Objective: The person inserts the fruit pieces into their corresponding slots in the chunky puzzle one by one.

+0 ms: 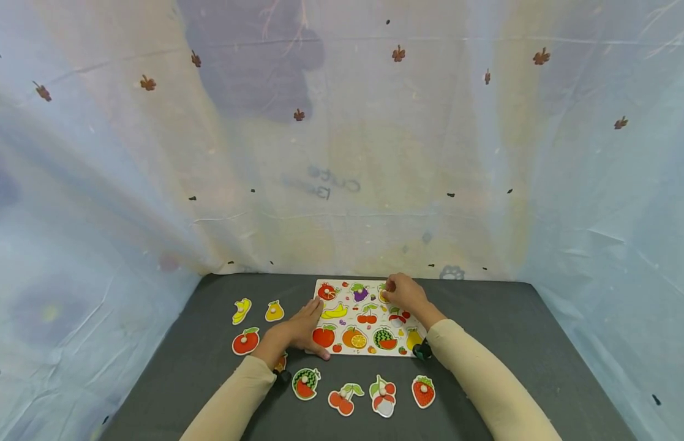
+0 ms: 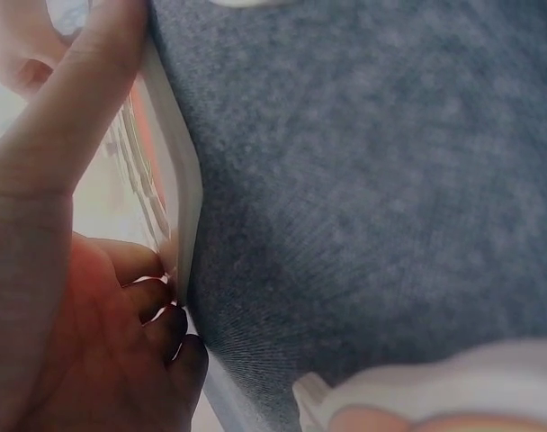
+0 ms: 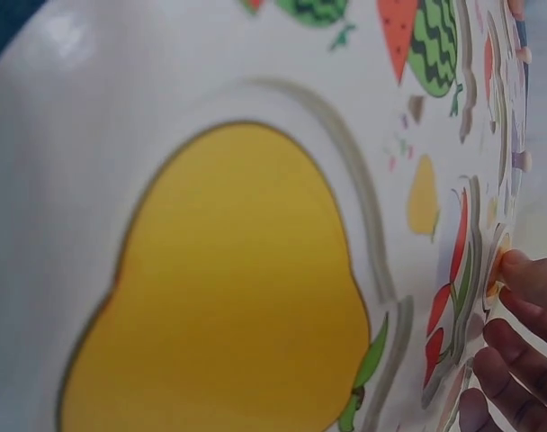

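Tilt, skid and snag are the risks

The board (image 1: 369,329) lies toward the far middle of the table (image 1: 485,373). At its far right, the right hand (image 1: 406,294) pinches the yellow piece (image 1: 383,296) between thumb and finger, the other fingers loosely bent; whether the piece sits flush I cannot tell, as the hand covers much of it. An off-centre pinch could leave it tilted, one edge riding on a raised rim, and the hand hides that fault from above.

The left hand (image 1: 307,324) rests on the board's left edge, fingers extended, thumb spread wide toward the near edge. With only that side steadied, a hard sideways push at the far right might swing the board.

The left forearm partly covers the orange (image 1: 281,361), and its dark wrist unit (image 1: 283,377) is just beside the watermelon (image 1: 305,386). Drawing that arm back low could drag either piece out of place.
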`<state>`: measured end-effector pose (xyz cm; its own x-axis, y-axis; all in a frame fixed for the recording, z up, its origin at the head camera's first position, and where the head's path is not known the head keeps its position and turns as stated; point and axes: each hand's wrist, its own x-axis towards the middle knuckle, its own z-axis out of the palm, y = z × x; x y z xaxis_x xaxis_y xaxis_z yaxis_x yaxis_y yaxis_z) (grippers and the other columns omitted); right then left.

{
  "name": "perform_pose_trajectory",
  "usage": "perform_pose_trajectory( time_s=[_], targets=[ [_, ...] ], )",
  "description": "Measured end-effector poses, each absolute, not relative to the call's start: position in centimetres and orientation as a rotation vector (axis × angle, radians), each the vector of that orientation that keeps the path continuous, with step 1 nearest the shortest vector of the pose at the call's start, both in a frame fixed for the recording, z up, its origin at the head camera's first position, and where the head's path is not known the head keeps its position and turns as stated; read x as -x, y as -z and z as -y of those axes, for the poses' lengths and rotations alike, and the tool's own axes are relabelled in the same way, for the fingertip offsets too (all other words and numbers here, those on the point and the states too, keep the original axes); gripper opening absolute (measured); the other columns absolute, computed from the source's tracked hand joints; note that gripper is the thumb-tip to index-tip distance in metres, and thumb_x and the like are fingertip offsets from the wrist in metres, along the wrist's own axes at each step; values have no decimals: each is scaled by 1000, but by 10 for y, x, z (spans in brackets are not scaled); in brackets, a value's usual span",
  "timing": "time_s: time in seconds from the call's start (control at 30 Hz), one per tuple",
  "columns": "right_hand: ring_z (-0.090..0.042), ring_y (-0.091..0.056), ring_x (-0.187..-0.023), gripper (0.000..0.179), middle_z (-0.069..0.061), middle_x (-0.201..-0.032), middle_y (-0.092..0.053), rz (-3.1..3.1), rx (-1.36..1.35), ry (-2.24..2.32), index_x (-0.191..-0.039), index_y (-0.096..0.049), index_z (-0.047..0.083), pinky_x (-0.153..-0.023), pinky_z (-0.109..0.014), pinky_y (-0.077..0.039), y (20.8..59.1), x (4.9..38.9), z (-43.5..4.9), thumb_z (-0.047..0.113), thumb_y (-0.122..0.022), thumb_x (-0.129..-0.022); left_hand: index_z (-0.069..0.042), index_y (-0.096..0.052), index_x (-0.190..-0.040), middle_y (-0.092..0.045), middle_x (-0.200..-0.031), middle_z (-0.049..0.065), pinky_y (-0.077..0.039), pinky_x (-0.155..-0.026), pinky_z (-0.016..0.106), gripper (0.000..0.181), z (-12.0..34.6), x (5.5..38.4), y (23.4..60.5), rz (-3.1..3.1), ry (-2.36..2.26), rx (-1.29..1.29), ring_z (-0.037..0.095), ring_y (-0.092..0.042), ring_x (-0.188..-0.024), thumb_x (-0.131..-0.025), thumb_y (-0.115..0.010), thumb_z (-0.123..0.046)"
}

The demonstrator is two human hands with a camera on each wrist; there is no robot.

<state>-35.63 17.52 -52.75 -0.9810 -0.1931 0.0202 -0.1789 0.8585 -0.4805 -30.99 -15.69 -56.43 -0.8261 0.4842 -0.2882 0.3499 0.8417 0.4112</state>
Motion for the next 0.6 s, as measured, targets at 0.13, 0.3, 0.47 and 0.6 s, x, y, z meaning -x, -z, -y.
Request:
perform_pose_trajectory(
  time_s=[0.13,0.3,0.47,0.6],
  targets=[
    [-19,-56,-76,18,-2,-95,-61,-3000,293,760,-95,-69,15,-68,-37,-47,529,357,-175,29,-80,-100,-3,-9,-172,-2,-180,16,-8,-132,53,152,157,309,564,-2635,-503,-625,33,1,-167,-65,-92,-73],
    [-19,-56,-77,18,-3,-96,-60,-2999,276,767,-96,-70,15,-68,-38,-47,529,356,-174,29,-80,-99,-3,-8,-172,-1,-180,16,-7,-132,51,153,157,311,566,-2628,-491,-623,32,2,-167,-65,-92,-73],
    [-20,-55,-77,19,-4,-96,-59,-3010,269,776,-96,-68,14,-68,-38,-47,529,353,-175,29,-81,-99,-3,-8,-172,-1,-180,17,-7,-132,52,154,157,313,569,-2630,-494,-630,33,2,-167,-64,-92,-75],
    [-20,-54,-76,19,-5,-96,-58,-3003,279,798,-97,-68,14,-68,-37,-45,528,349,-177,29,-80,-99,-4,-6,-172,0,-180,16,-8,-132,52,154,159,314,571,-2637,-485,-634,32,3,-167,-65,-91,-75]
  ],
)
